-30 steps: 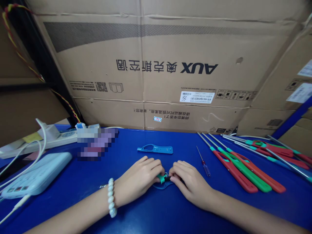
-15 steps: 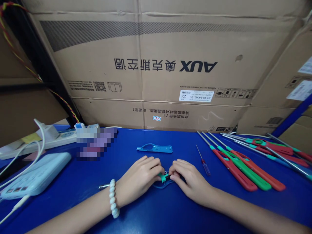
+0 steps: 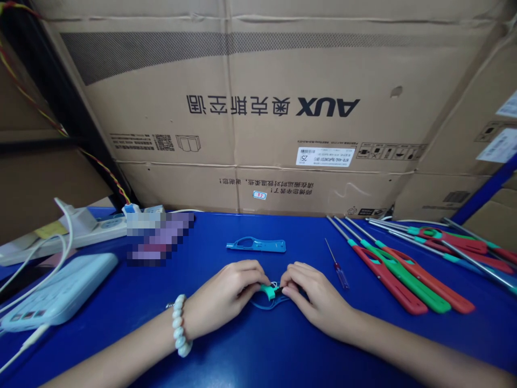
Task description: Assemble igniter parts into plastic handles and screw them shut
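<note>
My left hand (image 3: 238,288) pinches a small turquoise trigger piece (image 3: 268,292) between thumb and fingers. From the other side, my right hand (image 3: 309,288) is closed on a small black part (image 3: 278,291) that meets the turquoise piece. Under both hands lies a blue lighter half-shell (image 3: 269,307), its ends hidden by my fingers. A thin white wire loops above the trigger piece. Just beyond my hands the other blue half-shell (image 3: 266,246) of a long-necked lighter lies flat. A metal tube end (image 3: 169,306) shows behind my left wrist.
A screwdriver (image 3: 341,275) lies right of my hands. Farther right are red, green and orange long-necked lighters (image 3: 404,277) and several more behind. At left are a light-blue power bank (image 3: 64,285) with cables and a power strip (image 3: 109,226). A large cardboard box (image 3: 262,70) stands behind.
My left hand has shifted slightly left and down, uncovering more of the turquoise piece. The right hand stays nearly in place. The view has moved slightly.
</note>
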A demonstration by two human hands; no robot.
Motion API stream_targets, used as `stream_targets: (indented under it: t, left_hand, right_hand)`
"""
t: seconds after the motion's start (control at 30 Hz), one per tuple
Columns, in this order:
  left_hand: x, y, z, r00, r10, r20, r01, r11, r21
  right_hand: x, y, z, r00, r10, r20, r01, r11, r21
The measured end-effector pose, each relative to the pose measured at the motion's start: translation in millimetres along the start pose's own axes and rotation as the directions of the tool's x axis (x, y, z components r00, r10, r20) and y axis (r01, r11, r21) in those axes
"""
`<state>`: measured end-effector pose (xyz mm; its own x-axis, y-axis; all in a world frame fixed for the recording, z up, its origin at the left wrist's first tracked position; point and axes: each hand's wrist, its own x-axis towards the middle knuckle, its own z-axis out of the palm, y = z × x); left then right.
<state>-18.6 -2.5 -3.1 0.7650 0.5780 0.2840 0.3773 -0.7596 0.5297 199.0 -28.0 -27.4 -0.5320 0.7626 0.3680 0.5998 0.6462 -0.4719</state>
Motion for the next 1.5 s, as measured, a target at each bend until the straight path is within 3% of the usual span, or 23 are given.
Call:
stream_targets:
  t: [0.6, 0.93, 1.5]
  left_hand:
    - [-0.1, -1.8, 3.1, 0.995, 0.078, -0.056, -0.074, 0.995, 0.066]
    - [-2.1, 3.2, 4.4, 0.986, 0.163, 0.028, -0.164, 0.938, 0.306]
    - [0.8, 2.8, 9.7, 0.980, 0.194, 0.052, -0.194, 0.849, 0.491]
  right_hand:
    - [0.4, 0.0, -0.6, 1.000, 0.001, 0.004, -0.001, 0.999, 0.045]
    - [1.1, 1.2, -0.2, 1.000, -0.028, -0.007, 0.028, 0.998, 0.050]
    - [1.8, 3.4, -1.1, 0.998, -0.063, -0.008, 0.064, 0.997, 0.038]
